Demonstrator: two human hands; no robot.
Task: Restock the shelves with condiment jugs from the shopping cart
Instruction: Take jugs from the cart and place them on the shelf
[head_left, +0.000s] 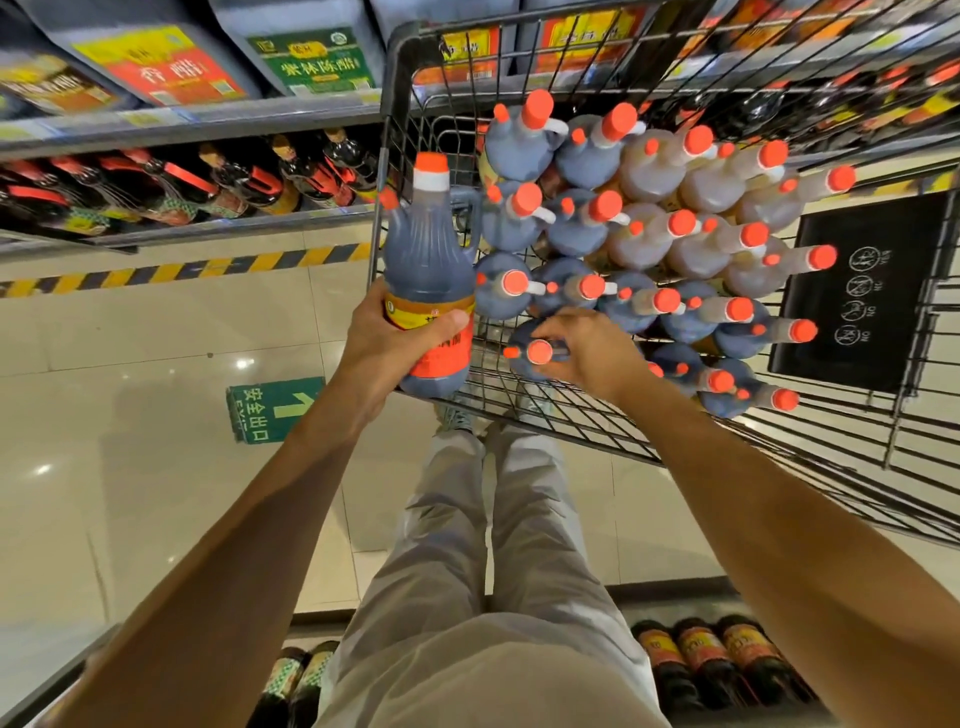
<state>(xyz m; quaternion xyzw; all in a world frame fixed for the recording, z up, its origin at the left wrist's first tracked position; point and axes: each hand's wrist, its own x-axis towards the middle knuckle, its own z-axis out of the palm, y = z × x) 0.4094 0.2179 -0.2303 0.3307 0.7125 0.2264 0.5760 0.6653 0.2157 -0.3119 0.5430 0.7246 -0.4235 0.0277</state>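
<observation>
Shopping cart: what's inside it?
The shopping cart holds tightly packed, orange-capped condiment jugs: dark jugs and amber jugs. The right hand grips the nearest dark jug. Most labels, and anything beneath the jugs, are covered.

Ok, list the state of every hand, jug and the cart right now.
left hand, grips the held jug's label.
held jug, upright, capped, raised at the cart's edge.
right hand, fingers curled round the near jug's neck.
near jug, capped, inside the cart.
shopping cart, loaded with capped jugs.
</observation>
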